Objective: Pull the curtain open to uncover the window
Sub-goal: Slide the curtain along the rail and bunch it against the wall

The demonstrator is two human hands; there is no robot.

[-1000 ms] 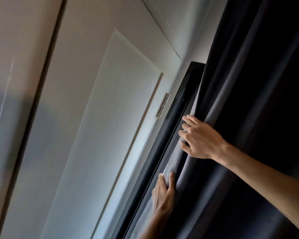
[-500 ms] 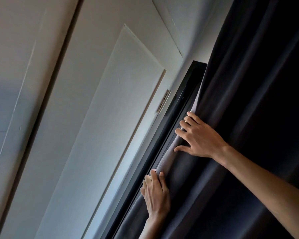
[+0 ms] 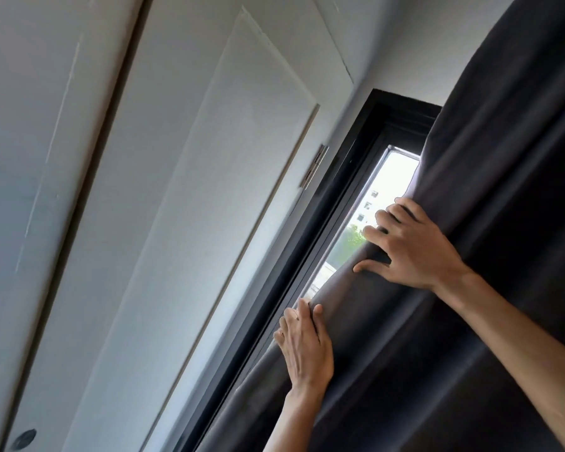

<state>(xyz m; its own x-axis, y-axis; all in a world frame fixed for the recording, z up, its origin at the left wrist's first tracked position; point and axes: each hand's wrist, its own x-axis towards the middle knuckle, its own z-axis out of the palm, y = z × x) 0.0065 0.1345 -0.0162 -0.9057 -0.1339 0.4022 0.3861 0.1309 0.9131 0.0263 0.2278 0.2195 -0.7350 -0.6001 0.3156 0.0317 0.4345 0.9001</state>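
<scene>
A dark grey curtain hangs across the right side of the tilted view. My right hand grips its left edge, fingers curled around the fabric. Lower down, my left hand holds the same edge, fingers wrapped round the hem. Left of the edge a narrow strip of bright window glass shows inside the black window frame. Buildings and greenery are visible through the glass. The curtain hides the remainder of the window.
A white panelled cabinet door with a metal hinge stands just left of the window frame. White wall fills the area above the frame. A dark round knob sits at the lower left.
Both hands have drawn the curtain edge to the right. The window was fully covered before; now a bright strip of glass shows beside the frame.
</scene>
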